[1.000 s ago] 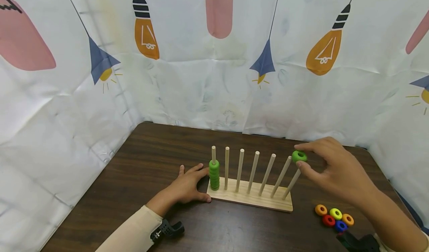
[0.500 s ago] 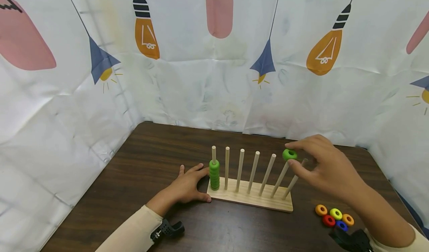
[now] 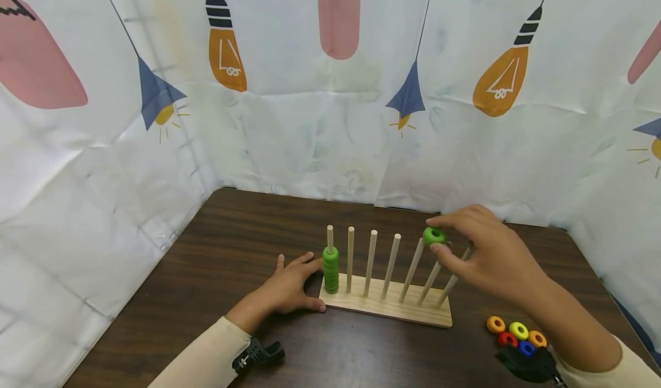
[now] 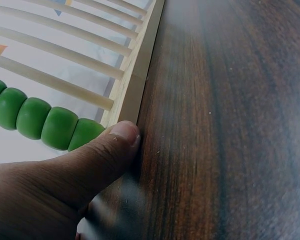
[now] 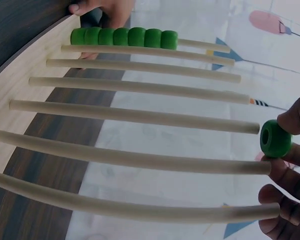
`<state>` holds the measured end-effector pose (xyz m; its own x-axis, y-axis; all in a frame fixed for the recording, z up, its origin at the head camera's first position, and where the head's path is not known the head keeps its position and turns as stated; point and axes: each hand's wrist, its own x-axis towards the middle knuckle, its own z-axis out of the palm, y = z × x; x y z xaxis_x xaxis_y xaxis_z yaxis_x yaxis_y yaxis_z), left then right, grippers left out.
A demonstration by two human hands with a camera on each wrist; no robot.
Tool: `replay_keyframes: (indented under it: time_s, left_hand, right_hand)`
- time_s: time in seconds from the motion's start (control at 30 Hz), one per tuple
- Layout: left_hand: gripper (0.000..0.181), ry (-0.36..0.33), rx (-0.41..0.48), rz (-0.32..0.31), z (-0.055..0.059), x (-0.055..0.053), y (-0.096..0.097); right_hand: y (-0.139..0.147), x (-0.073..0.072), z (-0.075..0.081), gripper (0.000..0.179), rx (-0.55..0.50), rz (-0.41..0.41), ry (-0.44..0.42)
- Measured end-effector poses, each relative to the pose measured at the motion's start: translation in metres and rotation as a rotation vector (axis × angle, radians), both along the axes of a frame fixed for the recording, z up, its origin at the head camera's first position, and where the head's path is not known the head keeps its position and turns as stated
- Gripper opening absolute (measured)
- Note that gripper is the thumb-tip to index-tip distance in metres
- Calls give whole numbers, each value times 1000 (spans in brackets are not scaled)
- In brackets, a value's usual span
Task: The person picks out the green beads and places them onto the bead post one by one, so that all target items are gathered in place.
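My right hand (image 3: 488, 256) pinches a green bead (image 3: 435, 235) between thumb and fingers, up at the level of the peg tops. From the right wrist, the held bead (image 5: 275, 139) shows its hole facing the pegs, close to the tip of a peg (image 5: 190, 115) but not on it. A wooden peg stand (image 3: 382, 306) with several upright pegs stands on the table. Its leftmost peg carries a stack of green beads (image 3: 331, 270); the other pegs are bare. My left hand (image 3: 289, 287) holds the stand's left end, the thumb (image 4: 122, 135) against the base's front edge.
Loose beads lie on the dark wooden table (image 3: 361, 353) right of the stand: orange (image 3: 496, 324), yellow (image 3: 518, 330), red (image 3: 507, 340) and blue (image 3: 527, 348). A printed white curtain (image 3: 330, 135) hangs behind the table.
My right hand has moved left with the green bead, from the rightmost peg's top past one more peg to near the third from the right. The left hand stays put.
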<state>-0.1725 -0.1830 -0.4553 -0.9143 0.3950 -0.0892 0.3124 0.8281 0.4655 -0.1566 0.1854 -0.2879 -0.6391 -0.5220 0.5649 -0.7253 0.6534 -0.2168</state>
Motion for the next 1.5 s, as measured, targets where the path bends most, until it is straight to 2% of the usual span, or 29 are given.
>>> replay_keyframes:
  time_s: [0.47,0.9,1.1,1.5]
  left_hand:
    - [90,12,8,-7,-1,0,-1]
    - [90,7,7,-8,1,0,0]
    - [91,8,1,-8,1,0,0]
    - [91,5,4,-7,1,0,1]
  right_hand:
    - [-15,-4,0,37,16,27,-20]
    - [-30,-3,2,33,38,9,-81]
    - [-36,-6,2,32,33,34,-56]
    - [-46,-10,3,32,36,60,-72]
